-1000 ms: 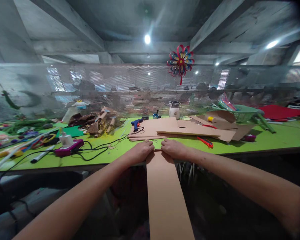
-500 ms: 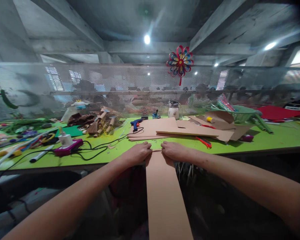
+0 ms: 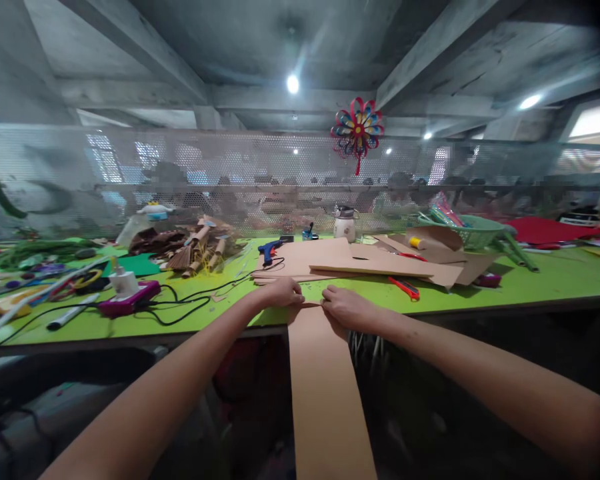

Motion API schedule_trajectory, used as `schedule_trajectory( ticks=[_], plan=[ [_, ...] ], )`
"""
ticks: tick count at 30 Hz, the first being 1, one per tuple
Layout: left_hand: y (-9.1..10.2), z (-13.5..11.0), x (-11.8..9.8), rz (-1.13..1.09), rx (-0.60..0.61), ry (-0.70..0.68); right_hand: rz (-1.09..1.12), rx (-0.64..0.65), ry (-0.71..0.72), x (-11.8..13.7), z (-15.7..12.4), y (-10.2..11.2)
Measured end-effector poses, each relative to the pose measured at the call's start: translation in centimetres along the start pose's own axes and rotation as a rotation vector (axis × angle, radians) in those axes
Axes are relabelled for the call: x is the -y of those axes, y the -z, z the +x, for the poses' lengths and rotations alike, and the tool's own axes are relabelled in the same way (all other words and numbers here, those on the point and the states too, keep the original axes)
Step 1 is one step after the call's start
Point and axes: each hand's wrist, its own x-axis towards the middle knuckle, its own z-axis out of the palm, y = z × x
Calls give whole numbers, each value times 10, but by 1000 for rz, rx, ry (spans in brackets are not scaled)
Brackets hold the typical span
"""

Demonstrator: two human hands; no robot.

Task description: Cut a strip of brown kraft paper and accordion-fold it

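A long strip of brown cardboard (image 3: pixel 326 387) runs from the table's front edge down toward me, past the bottom of the view. My left hand (image 3: pixel 282 293) pinches its far end at the left corner. At the right corner of that same end, the curled fingers of my right hand (image 3: pixel 349 308) grip the strip. The far edge between both hands looks slightly bent up. Just beyond my hands lies a stack of brown cardboard sheets (image 3: pixel 310 255), with a blue glue gun (image 3: pixel 270 251) at its left end.
An orange-red utility knife (image 3: pixel 405 289) lies right of my hands on the green table (image 3: pixel 245 301). A purple power strip (image 3: pixel 130 298) with black cables sits left. Behind are a white bottle (image 3: pixel 345 225), a green basket (image 3: pixel 480 233) and a perforated screen (image 3: pixel 260 160).
My left hand has shifted slightly left and its fingers have loosened at the corner. The right hand stays at its corner. The whole view has moved a little.
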Motion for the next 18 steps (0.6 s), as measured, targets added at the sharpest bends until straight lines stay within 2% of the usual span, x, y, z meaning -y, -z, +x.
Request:
schedule_trajectory(
  ticks=[4, 9, 11, 14, 18],
  plan=[
    [8, -1, -1, -61, 116, 54, 24, -49, -33, 2, -4, -1],
    [8, -9, -3, -109, 159, 48, 136, -154, -129, 5, -11, 0],
    [4, -12, -2, -94, 139, 10, 234, -179, -166, 3, -13, -2],
    [-1, -14, -1, -84, 40, -61, 443, -212, -231, -5, -12, -3],
    [-6, -14, 1, -130, -76, -148, 635, -281, -314, -15, -5, 7]
  ],
)
